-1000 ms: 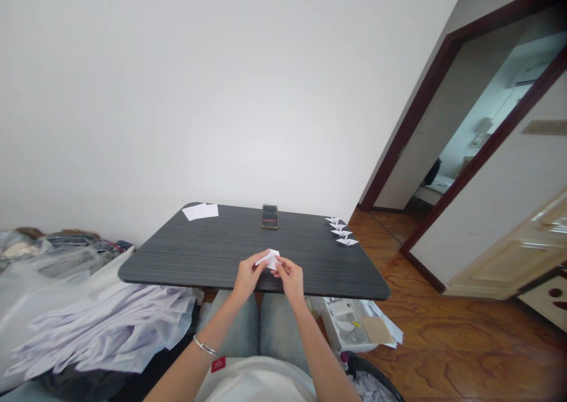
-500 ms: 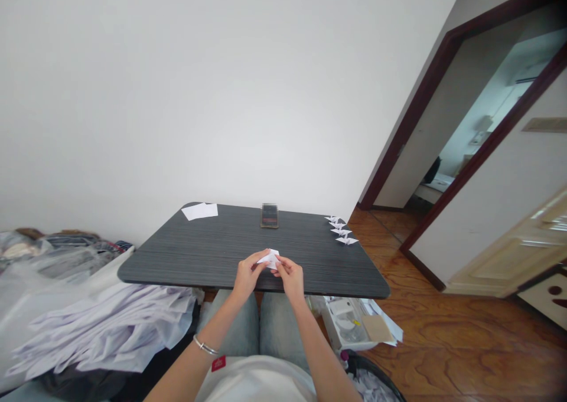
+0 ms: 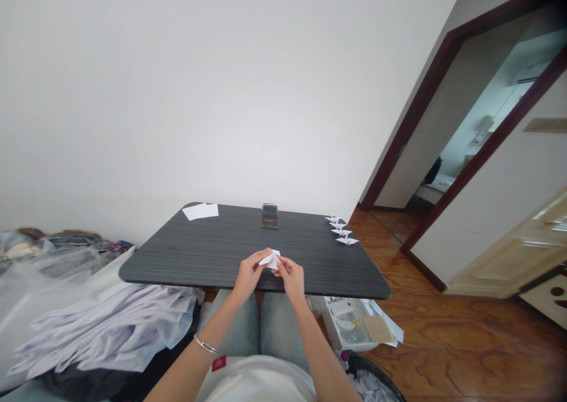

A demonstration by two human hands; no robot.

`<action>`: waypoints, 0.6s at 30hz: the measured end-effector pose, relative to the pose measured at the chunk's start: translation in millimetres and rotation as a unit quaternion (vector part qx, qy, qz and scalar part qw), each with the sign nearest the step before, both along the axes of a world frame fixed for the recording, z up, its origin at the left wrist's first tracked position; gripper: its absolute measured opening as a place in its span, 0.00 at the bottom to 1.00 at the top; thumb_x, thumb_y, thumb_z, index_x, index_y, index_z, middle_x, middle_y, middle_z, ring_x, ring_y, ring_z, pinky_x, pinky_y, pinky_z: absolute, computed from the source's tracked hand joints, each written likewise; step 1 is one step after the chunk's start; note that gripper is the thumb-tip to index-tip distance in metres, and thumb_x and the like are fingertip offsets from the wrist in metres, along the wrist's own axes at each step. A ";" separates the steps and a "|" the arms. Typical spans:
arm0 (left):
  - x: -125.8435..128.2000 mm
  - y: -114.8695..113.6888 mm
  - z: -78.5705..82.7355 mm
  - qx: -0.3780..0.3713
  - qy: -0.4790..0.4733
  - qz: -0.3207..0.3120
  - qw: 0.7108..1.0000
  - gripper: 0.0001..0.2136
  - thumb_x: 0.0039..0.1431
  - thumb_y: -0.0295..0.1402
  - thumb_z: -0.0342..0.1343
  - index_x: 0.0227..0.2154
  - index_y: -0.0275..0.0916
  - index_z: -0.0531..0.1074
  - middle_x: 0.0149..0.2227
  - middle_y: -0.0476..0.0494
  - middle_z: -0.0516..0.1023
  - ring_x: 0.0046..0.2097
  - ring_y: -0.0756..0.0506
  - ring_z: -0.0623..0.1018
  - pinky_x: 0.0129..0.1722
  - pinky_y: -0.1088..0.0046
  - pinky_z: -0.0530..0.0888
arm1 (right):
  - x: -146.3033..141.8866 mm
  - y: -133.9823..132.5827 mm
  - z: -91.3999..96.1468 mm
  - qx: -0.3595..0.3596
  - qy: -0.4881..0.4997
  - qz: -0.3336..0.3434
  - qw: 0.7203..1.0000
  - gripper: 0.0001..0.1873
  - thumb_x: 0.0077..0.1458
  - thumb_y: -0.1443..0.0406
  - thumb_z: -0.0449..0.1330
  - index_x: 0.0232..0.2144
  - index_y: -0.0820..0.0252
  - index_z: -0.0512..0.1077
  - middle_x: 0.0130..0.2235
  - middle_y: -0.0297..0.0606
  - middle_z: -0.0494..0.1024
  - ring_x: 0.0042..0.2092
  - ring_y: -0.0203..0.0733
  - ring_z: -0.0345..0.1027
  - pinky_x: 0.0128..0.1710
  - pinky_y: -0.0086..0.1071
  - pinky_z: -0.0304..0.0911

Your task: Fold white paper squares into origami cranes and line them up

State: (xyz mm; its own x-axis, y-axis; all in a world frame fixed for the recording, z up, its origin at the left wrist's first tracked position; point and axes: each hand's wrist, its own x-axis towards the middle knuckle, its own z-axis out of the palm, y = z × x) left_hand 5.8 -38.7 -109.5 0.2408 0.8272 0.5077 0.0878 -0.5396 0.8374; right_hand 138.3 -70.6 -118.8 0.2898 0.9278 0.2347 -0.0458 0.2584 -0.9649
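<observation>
Okay so here's what I've got on the head cam: my left hand (image 3: 249,274) and right hand (image 3: 290,278) are close together, both pinching a small piece of folded white paper (image 3: 270,260) between thumbs and fingers. The grip looks pressed in from both sides, and the paper sits between the hands, over the near edge of a dark wood-grain table (image 3: 186,254). I can't tell if it's touching the top.

There's decent room around my hands. Four origami cranes (image 3: 341,231) are lined up by the far right corner, right at the table edge, well off to the right of my hands. A phone (image 3: 270,216) lies near the far edge, and a loose white sheet (image 3: 200,211) sits at the far left corner, both well beyond my hands.

Off the near edge, my jeans (image 3: 230,325) are right below my hands. There's a big heap of white sheets (image 3: 106,331) to the left, just past the table's left corner, and an open box (image 3: 348,325) on the wooden floor (image 3: 447,343) to the right. A silver bracelet (image 3: 206,344) is on my left wrist.
</observation>
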 end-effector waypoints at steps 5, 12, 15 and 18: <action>-1.8 -2.7 1.5 0.021 0.013 -0.004 1.000 0.17 0.49 0.22 0.48 0.42 0.41 0.72 0.47 0.43 0.72 0.49 0.44 0.71 0.50 0.63 0.66 | 0.5 -0.1 -0.8 -0.003 -0.014 0.000 1.000 0.19 0.45 0.58 0.58 0.37 0.66 0.74 0.26 0.38 0.78 0.26 0.43 0.72 0.26 0.34 0.70; -2.2 -4.3 2.4 0.029 0.033 0.000 0.999 0.14 0.53 0.27 0.50 0.42 0.42 0.72 0.48 0.42 0.72 0.49 0.44 0.71 0.50 0.63 0.65 | 0.1 1.1 -3.0 -0.004 -0.012 -0.008 1.000 0.17 0.46 0.59 0.58 0.36 0.66 0.74 0.27 0.39 0.79 0.26 0.44 0.73 0.26 0.34 0.70; -2.1 -4.6 2.9 0.034 0.027 -0.004 0.999 0.13 0.54 0.29 0.49 0.42 0.41 0.72 0.48 0.42 0.72 0.49 0.44 0.70 0.50 0.63 0.65 | -0.4 1.3 -3.0 -0.003 -0.011 -0.011 1.000 0.17 0.46 0.59 0.58 0.35 0.66 0.74 0.27 0.39 0.79 0.26 0.44 0.73 0.25 0.34 0.70; -1.9 -5.7 3.7 0.025 0.017 -0.016 0.999 0.14 0.56 0.31 0.48 0.43 0.40 0.71 0.48 0.40 0.72 0.50 0.43 0.70 0.50 0.63 0.66 | -0.9 0.9 -2.3 -0.002 -0.012 -0.013 1.000 0.17 0.46 0.59 0.57 0.35 0.66 0.74 0.28 0.39 0.79 0.27 0.44 0.73 0.25 0.33 0.70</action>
State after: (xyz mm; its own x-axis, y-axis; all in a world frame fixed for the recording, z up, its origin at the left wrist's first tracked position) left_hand 3.9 -44.4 -105.8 0.2844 0.7927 0.5392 0.0987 -0.5837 0.8060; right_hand 137.4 -69.8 -121.2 0.3082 0.9211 0.2379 -0.0162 0.2551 -0.9668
